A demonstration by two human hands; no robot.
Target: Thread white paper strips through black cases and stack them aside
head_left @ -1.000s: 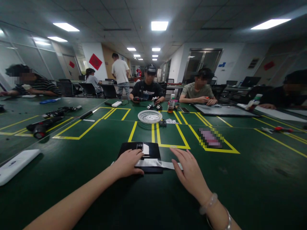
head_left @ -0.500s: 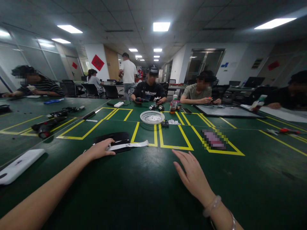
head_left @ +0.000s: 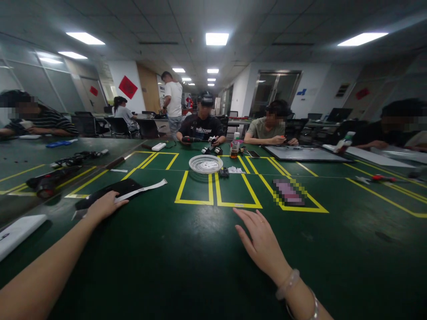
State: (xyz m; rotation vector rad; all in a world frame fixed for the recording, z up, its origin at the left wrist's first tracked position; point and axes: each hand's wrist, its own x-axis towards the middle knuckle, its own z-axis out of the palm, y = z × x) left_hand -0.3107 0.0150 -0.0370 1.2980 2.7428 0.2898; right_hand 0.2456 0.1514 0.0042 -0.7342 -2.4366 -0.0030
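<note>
Black panel, white strip overhanging

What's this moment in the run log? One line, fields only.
Left hand: on black panel, white strip jutting right | Right hand: open, empty | White basket: on green table

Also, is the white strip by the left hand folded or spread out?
Spread out: the visible white strip extends lengthwise beyond the left hand; any part under the hand is hidden.
</note>
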